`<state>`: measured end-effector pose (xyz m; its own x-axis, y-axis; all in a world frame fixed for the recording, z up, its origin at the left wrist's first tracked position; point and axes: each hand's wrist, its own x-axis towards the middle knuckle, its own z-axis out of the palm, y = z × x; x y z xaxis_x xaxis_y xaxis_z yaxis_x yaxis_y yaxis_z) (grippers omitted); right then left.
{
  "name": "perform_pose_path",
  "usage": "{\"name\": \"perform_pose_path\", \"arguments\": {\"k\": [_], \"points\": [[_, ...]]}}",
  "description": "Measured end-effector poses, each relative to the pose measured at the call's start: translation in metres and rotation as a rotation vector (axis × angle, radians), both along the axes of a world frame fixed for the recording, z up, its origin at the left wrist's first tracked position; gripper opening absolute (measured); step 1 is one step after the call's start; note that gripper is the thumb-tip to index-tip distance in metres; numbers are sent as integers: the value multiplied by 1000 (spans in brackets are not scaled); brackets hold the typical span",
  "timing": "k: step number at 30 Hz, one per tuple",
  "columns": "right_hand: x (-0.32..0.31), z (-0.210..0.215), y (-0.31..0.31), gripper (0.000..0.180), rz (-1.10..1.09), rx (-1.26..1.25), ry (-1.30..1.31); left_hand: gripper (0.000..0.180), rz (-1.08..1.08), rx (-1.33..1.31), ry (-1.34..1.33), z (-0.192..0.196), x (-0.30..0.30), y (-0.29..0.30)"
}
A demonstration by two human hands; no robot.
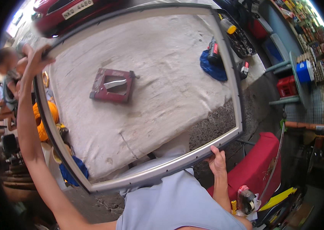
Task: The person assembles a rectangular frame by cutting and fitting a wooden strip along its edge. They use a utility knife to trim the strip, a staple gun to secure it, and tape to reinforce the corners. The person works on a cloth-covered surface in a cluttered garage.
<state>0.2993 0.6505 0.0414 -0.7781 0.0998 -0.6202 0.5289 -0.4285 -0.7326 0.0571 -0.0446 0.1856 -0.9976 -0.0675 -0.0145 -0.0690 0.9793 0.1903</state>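
Note:
Both my hands hold a large rectangular frame (162,167), pale grey with a dark outer edge, tilted above a table covered with a whitish cloth (162,61). My left hand (38,63) is raised, with its fingers closed round the frame near its far left corner. On the near bar, toward the right corner, my right hand (218,160) grips with the thumb on top. Through the frame's opening shows a maroon squarish tool or case (100,86) with a curved silver piece in its middle, lying on the cloth. My right fingers are partly hidden behind the bar.
A blue cloth or bag (212,69) with a black and red tool lies at the table's far right, near an open black tool case (242,42). Red cloth (254,157) drapes beside my right arm. A red car (58,19) stands beyond; people sit at left.

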Motion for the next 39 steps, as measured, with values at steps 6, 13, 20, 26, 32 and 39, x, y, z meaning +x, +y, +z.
{"name": "perform_pose_path", "arguments": {"k": [6, 13, 20, 26, 32, 39], "points": [[-35, 2, -10, 31, 152, 48, -110, 58, -162, -54, 252, -60, 56, -71], [-69, 12, 25, 43, 765, 281, -299, 52, 43, 102, -18, -67, 86, -36], [-278, 65, 50, 40, 500, 1471, 621, 61, 25, 70, 33, -87, 88, -66], [-414, 1, 40, 65, 823, 1765, 406, 63, 36, 103, 4, -120, 95, -95], [-389, 26, 59, 62, 480, 1611, 630, 58, 82, 132, -60, -94, 87, -56], [-344, 73, 92, 47, 130, 1460, 899, 60, 160, 126, -20, -105, 100, -58]]}}
